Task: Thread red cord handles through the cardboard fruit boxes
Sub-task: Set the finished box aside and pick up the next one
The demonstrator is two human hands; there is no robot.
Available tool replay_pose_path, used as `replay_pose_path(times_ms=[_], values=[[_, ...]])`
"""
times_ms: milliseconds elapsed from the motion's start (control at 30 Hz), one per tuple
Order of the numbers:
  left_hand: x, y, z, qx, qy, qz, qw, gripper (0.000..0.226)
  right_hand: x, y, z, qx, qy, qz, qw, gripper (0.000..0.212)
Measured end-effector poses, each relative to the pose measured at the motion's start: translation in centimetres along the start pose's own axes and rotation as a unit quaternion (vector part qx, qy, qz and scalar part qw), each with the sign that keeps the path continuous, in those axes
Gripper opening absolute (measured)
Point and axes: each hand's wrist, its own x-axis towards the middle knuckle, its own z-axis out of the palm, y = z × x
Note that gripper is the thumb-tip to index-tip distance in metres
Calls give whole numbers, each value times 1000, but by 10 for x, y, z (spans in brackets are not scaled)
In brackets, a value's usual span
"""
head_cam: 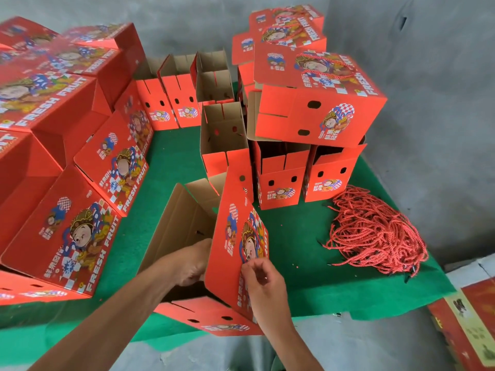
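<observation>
An open red cardboard fruit box [233,231] lies tilted at the near edge of the green table [300,236], its brown inside facing me. My left hand [191,263] reaches inside the box, behind the printed panel; its fingers are partly hidden. My right hand [263,277] is on the outside of that same panel, fingertips pinched together against it. Whether they hold a cord end I cannot tell. A loose heap of red cord handles [375,231] lies on the table to the right.
Stacks of red fruit boxes [69,145] fill the left side. Several open boxes [225,129] stand at the back. Boxes with cord handles fitted [316,84] are piled at the back right. A printed carton [471,325] sits on the floor at the lower right.
</observation>
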Motion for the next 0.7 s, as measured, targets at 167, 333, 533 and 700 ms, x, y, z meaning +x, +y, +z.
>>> replay_pose_path(times_ms=[167,333,533,700], values=[[-13,7,3,17,-54,-1,998,13,-5,5,2,-52,-14,-39,998,29],[-19,18,13,62,24,16,998,33,-7,6,3,-50,-152,-7,987,93],[-23,13,-6,159,102,-30,981,88,2,17,20,-82,-309,-2,948,129],[-39,3,-20,43,54,46,997,79,29,14,45,-186,-316,-103,925,118]])
